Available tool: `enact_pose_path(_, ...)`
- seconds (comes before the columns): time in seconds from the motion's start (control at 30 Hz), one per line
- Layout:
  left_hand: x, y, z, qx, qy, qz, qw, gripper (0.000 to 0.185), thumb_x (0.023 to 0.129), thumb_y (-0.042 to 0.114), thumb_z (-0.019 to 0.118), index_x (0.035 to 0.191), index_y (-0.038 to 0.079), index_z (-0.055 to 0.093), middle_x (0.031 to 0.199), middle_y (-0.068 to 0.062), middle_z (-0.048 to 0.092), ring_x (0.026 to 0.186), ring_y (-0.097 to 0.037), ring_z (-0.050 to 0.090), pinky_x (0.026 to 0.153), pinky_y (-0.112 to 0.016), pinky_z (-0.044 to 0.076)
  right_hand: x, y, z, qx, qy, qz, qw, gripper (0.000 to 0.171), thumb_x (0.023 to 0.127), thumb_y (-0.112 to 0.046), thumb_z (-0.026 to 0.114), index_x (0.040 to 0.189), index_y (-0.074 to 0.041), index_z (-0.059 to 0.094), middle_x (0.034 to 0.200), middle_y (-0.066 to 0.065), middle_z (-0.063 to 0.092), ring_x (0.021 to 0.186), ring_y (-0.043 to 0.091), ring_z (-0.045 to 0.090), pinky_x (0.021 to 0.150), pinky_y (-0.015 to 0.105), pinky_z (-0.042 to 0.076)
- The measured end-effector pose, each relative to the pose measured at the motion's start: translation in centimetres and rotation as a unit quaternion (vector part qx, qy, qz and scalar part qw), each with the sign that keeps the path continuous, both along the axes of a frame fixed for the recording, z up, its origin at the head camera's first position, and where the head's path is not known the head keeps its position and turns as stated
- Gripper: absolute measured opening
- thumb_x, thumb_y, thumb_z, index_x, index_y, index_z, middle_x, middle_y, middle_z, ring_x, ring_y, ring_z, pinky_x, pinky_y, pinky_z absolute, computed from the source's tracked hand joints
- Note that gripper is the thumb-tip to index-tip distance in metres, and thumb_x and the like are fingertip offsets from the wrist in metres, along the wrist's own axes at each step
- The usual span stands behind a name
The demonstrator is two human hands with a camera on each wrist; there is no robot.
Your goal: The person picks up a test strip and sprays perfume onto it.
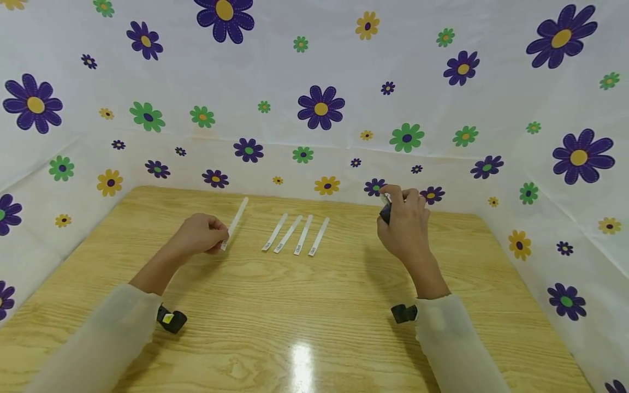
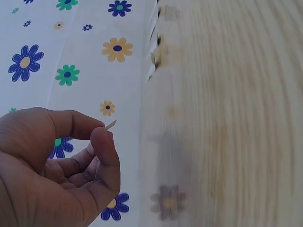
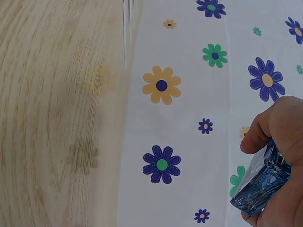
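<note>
My left hand [image 1: 199, 234] pinches a white paper strip [image 1: 238, 221] near its printed lower end, between thumb and index finger. In the left wrist view, only a small tip of the strip [image 2: 111, 125] pokes out past the fingertips. To the right of that hand, several similar paper strips [image 1: 287, 234] lie slanted side by side on the table, with small dark print at their near ends. My right hand [image 1: 405, 224] is raised at the right and grips a small dark blue printed box [image 3: 260, 187] with a pale face. The fingers and palm cover part of the box.
The wooden table [image 1: 236, 338] carries a bright light reflection near its front. A white flower-printed cloth [image 1: 275, 71] stands behind the table and along both sides. Dark wrist-worn devices [image 1: 172, 319] sit at both sleeve cuffs.
</note>
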State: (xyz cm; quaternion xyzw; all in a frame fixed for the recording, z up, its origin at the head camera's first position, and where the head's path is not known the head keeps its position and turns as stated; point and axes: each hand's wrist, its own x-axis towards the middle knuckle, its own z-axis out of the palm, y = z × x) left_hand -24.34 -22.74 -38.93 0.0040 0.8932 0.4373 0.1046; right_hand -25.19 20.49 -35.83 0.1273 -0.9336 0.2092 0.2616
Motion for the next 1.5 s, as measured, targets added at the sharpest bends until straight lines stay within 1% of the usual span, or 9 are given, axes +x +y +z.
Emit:
enact_pose_path(0.23,-0.7,3.3,0.2,0.011,0.012,-0.011,0.9998,0.022,0.096,0.012,0.059,0.108,-0.005,0.068,0.076,-0.007,0.064,0.065,-0.015,0.059,0.067,-0.028,0.055,0.0,0.0,-0.1,0.0,0.001,-0.001,1.0,0.055,0.087,0.0,0.065,0.135,-0.017,0.044,0.118,0.029,0.044,0.105,0.046,0.043,0.082,0.057,0.036)
enact_pose_path(0.43,-1.3,6.2,0.0,0.034,0.013,-0.019,0.9992,0.023,0.097,0.012,0.06,0.11,-0.005,0.068,0.078,-0.008,0.065,0.066,-0.015,0.06,0.069,-0.029,0.057,-0.1,-0.1,-0.2,0.004,0.004,0.0,1.0,0.055,0.088,0.0,0.064,0.136,-0.018,0.043,0.117,0.028,0.044,0.103,0.045,0.043,0.08,0.056,0.036)
enact_pose_path(0.57,-1.6,8.1,-0.1,0.047,0.019,-0.028,0.9983,0.021,0.096,0.011,0.061,0.108,-0.004,0.069,0.079,-0.009,0.065,0.065,-0.015,0.06,0.069,-0.03,0.058,-0.1,-0.2,-0.1,0.007,0.003,-0.002,1.0,0.056,0.087,0.0,0.064,0.136,-0.018,0.043,0.117,0.028,0.044,0.103,0.045,0.043,0.08,0.056,0.036)
enact_pose_path(0.67,-1.7,9.6,-0.1,0.06,0.026,-0.041,0.997,0.02,0.096,0.01,0.061,0.107,-0.004,0.069,0.077,-0.009,0.065,0.062,-0.015,0.059,0.066,-0.031,0.057,0.0,-0.2,-0.1,0.008,0.001,-0.004,1.0,0.056,0.087,-0.001,0.065,0.136,-0.018,0.043,0.118,0.029,0.045,0.104,0.046,0.044,0.08,0.056,0.037)
enact_pose_path(0.83,-1.6,11.9,-0.1,0.089,0.027,-0.068,0.9934,0.021,0.097,0.01,0.06,0.108,-0.006,0.069,0.071,-0.009,0.064,0.059,-0.016,0.057,0.064,-0.033,0.055,0.0,-0.2,-0.1,0.007,-0.002,-0.004,1.0,0.055,0.088,-0.002,0.066,0.136,-0.018,0.044,0.12,0.029,0.045,0.106,0.047,0.044,0.081,0.057,0.038)
enact_pose_path(1.07,-1.6,14.8,-0.4,0.114,0.027,-0.095,0.9886,0.019,0.096,0.01,0.061,0.105,-0.005,0.07,0.077,-0.013,0.067,0.061,-0.016,0.061,0.067,-0.034,0.059,-0.1,-0.2,-0.2,0.007,0.009,-0.001,1.0,0.054,0.087,-0.001,0.063,0.135,-0.017,0.044,0.118,0.029,0.045,0.104,0.046,0.044,0.079,0.056,0.037)
enact_pose_path(1.17,-1.5,15.9,-0.5,0.12,0.028,-0.108,0.9865,0.019,0.096,0.009,0.061,0.105,-0.006,0.07,0.075,-0.013,0.067,0.061,-0.016,0.062,0.067,-0.032,0.059,-0.1,-0.2,-0.2,0.005,0.013,-0.001,1.0,0.055,0.087,0.0,0.063,0.135,-0.017,0.045,0.118,0.029,0.046,0.102,0.046,0.044,0.078,0.056,0.037)
enact_pose_path(1.3,-1.3,17.3,-0.4,0.129,0.029,-0.117,0.9844,0.02,0.096,0.008,0.06,0.105,-0.007,0.07,0.072,-0.009,0.066,0.06,-0.014,0.061,0.066,-0.03,0.059,-0.1,-0.3,-0.1,0.006,0.011,-0.001,1.0,0.054,0.087,0.0,0.063,0.135,-0.018,0.044,0.118,0.029,0.046,0.102,0.046,0.044,0.078,0.055,0.037)
enact_pose_path(1.5,-0.7,19.1,-0.2,0.147,0.024,-0.125,0.981,0.018,0.097,0.007,0.06,0.105,-0.006,0.07,0.075,-0.008,0.066,0.062,-0.015,0.062,0.067,-0.031,0.06,0.1,-0.3,0.0,0.006,0.013,-0.004,1.0,0.055,0.087,0.0,0.065,0.135,-0.018,0.044,0.117,0.029,0.046,0.101,0.046,0.044,0.078,0.056,0.037)
